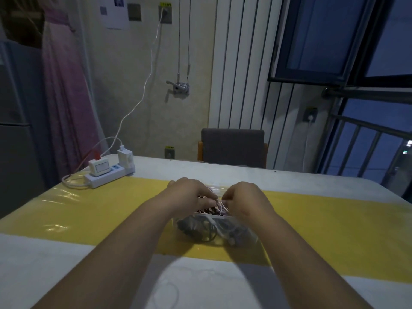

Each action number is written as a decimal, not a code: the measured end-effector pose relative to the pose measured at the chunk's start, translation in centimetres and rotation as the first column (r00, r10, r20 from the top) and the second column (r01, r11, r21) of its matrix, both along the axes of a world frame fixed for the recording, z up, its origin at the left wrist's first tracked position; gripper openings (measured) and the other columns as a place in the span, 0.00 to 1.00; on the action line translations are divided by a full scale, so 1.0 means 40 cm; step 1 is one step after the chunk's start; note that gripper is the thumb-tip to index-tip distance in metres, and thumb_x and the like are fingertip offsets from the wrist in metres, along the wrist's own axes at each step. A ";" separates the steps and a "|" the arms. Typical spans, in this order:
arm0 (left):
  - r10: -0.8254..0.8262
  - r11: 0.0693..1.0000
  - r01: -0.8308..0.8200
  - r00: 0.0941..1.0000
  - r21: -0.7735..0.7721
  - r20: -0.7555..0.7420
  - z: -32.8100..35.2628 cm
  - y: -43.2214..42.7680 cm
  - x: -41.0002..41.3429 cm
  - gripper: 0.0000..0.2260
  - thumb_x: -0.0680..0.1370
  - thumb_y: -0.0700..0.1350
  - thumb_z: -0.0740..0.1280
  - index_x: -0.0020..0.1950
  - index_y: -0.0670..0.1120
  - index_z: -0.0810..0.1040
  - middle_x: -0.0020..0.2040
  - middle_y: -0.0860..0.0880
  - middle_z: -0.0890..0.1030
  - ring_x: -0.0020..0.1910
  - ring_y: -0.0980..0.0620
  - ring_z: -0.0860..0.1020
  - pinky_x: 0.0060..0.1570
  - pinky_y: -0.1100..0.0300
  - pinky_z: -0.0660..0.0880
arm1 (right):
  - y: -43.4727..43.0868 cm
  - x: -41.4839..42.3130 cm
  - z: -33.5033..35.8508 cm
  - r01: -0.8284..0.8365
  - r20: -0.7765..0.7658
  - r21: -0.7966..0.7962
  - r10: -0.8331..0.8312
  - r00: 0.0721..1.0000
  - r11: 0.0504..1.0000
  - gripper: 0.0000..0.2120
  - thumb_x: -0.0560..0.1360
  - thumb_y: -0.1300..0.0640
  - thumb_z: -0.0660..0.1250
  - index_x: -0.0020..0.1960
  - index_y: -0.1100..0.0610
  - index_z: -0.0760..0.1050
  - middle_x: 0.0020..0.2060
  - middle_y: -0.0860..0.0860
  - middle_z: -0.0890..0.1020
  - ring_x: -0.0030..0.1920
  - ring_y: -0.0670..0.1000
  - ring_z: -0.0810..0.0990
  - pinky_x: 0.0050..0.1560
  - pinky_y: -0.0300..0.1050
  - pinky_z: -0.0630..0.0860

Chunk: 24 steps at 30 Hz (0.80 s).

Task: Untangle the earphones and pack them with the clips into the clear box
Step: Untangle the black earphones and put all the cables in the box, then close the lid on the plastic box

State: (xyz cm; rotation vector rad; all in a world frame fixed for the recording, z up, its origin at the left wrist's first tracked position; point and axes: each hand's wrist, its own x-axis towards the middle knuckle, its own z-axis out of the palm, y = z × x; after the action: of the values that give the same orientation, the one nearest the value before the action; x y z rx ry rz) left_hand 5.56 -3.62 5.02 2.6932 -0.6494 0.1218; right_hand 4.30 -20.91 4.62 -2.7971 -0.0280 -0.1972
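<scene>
Both hands meet over the clear box, mid-table on the yellow strip. The left hand has a pinch grip on the white earphones just above the box top. The right hand pinches the same tangle, fingertips close to the left's. Wire drops into the box among dark bits, too dim to tell apart. Power strip w/ chargers far left; chair at far edge.
</scene>
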 end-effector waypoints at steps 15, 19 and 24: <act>0.386 0.754 -0.451 0.892 -0.478 -0.234 -0.044 0.013 0.029 0.20 0.80 0.53 0.61 0.72 0.50 0.69 0.70 0.45 0.72 0.66 0.43 0.72 0.64 0.51 0.70 | -0.074 0.002 -0.025 0.175 -0.128 0.386 -0.136 0.982 0.906 0.25 0.81 0.48 0.55 0.77 0.54 0.61 0.74 0.57 0.66 0.71 0.60 0.68 0.67 0.51 0.68; 0.311 0.667 -0.464 0.884 -0.583 -0.348 -0.048 0.012 0.025 0.20 0.81 0.50 0.62 0.71 0.43 0.72 0.71 0.46 0.73 0.69 0.45 0.70 0.70 0.52 0.65 | -0.074 -0.009 -0.024 0.143 -0.120 0.476 -0.097 0.988 0.868 0.24 0.82 0.53 0.53 0.77 0.55 0.60 0.76 0.53 0.64 0.73 0.56 0.65 0.68 0.46 0.64; 0.339 0.593 -0.505 0.863 -0.627 -0.374 -0.042 0.023 -0.020 0.19 0.81 0.48 0.63 0.69 0.42 0.74 0.68 0.44 0.76 0.66 0.44 0.73 0.69 0.48 0.67 | -0.063 -0.055 -0.022 0.108 -0.080 0.471 -0.080 0.994 0.875 0.24 0.82 0.52 0.53 0.77 0.55 0.61 0.76 0.52 0.64 0.75 0.54 0.63 0.70 0.46 0.61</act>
State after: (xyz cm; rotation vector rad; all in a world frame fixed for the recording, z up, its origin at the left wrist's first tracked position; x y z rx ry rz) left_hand 4.77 -2.71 3.34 1.9830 0.1418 0.1583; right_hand 2.10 -23.41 3.74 -2.3100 0.1518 -0.1247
